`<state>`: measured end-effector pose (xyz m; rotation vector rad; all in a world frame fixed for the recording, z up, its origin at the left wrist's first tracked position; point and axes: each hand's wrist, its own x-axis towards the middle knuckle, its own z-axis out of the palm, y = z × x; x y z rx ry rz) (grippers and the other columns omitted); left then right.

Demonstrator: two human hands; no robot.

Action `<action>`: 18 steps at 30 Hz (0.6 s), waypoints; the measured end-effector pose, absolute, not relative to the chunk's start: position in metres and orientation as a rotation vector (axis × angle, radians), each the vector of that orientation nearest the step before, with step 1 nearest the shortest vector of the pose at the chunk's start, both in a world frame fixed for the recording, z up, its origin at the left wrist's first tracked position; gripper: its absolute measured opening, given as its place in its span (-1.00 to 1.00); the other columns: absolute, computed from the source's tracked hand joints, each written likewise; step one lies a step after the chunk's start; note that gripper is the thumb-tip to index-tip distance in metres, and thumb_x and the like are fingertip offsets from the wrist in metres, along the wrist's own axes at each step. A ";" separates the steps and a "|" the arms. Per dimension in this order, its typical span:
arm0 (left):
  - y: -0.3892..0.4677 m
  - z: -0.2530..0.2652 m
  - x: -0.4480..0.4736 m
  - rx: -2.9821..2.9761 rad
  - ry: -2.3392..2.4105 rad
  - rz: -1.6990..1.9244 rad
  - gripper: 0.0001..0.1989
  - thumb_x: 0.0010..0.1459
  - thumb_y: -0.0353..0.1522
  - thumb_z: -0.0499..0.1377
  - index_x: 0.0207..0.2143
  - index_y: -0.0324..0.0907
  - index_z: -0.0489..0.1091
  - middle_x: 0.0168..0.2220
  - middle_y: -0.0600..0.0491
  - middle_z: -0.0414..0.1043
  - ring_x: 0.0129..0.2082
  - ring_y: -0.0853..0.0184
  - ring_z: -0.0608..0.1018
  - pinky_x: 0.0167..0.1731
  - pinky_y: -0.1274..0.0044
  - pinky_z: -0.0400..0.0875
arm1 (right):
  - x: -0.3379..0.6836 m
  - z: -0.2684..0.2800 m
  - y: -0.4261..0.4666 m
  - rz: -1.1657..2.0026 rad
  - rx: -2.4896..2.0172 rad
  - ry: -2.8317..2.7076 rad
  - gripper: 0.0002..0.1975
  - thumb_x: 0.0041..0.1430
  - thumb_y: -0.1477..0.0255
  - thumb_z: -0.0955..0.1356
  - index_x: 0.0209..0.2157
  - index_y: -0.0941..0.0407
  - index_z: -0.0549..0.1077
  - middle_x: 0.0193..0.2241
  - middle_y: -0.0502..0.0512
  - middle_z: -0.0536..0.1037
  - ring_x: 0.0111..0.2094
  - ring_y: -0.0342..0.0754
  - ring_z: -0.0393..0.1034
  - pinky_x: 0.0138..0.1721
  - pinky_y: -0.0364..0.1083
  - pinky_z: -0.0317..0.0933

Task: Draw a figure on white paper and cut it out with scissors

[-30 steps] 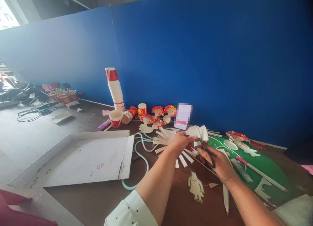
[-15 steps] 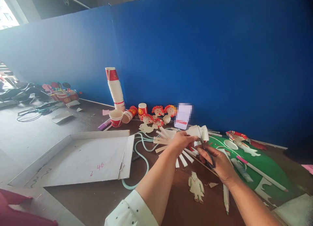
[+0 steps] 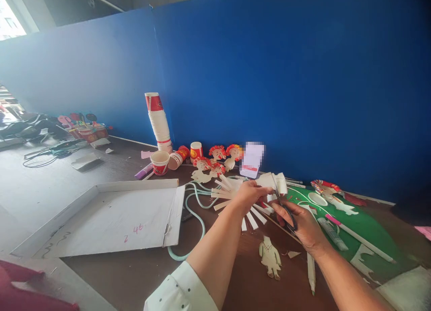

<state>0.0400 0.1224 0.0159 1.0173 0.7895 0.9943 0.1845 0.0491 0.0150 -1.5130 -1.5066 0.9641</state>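
Observation:
My right hand (image 3: 303, 223) is wrapped round the dark handles of a pair of scissors (image 3: 276, 185), whose blades point away from me across white paper. My left hand (image 3: 252, 195) pinches that piece of white paper (image 3: 266, 180), which curls up at its right end. Beneath and around my left wrist, a paper cup cut into white strips (image 3: 251, 220) fans out. Nearer to me lies a cut-out paper figure (image 3: 270, 258) with a red mark at its neck. The spot where the blades meet the paper is partly hidden by my fingers.
A phone (image 3: 252, 160) leans upright behind my hands. Several red-fringed paper figures (image 3: 233, 156) stand beside a tall cup stack (image 3: 160, 124). White cardboard tray (image 3: 134, 216) lies left, a pale cable (image 3: 204, 232) beside it. A marker (image 3: 311, 275) and green sheet (image 3: 367, 225) are right.
Hardly anything differs. Both hands, the scissors and the paper keep nearly the same place.

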 end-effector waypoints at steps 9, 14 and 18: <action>0.123 0.015 0.040 1.028 0.788 1.003 -0.75 -0.19 -0.30 0.33 -0.60 -0.25 0.32 -0.65 0.13 0.28 -0.60 0.49 0.32 -0.55 0.59 0.20 | 0.186 0.015 0.049 0.928 -1.544 -1.527 -0.64 0.04 0.11 0.33 -0.61 0.08 0.40 -0.69 -0.06 0.35 -0.57 -0.14 0.20 -0.54 -0.18 0.09; 0.125 0.011 0.041 1.026 0.748 1.007 -0.71 -0.22 -0.27 0.34 -0.63 -0.25 0.31 -0.65 0.11 0.29 -0.57 0.47 0.35 -0.54 0.59 0.21 | 0.189 0.013 0.050 0.949 -1.515 -1.558 -0.66 0.04 0.12 0.34 -0.60 0.08 0.42 -0.69 -0.07 0.35 -0.59 -0.15 0.20 -0.56 -0.18 0.08; 0.125 0.012 0.041 1.013 0.755 1.008 -0.68 -0.25 -0.25 0.36 -0.63 -0.24 0.30 -0.65 0.11 0.28 -0.59 0.48 0.34 -0.54 0.59 0.20 | 0.189 0.013 0.050 0.943 -1.503 -1.563 -0.66 0.05 0.12 0.34 -0.60 0.08 0.42 -0.70 -0.08 0.34 -0.61 -0.16 0.17 -0.57 -0.18 0.06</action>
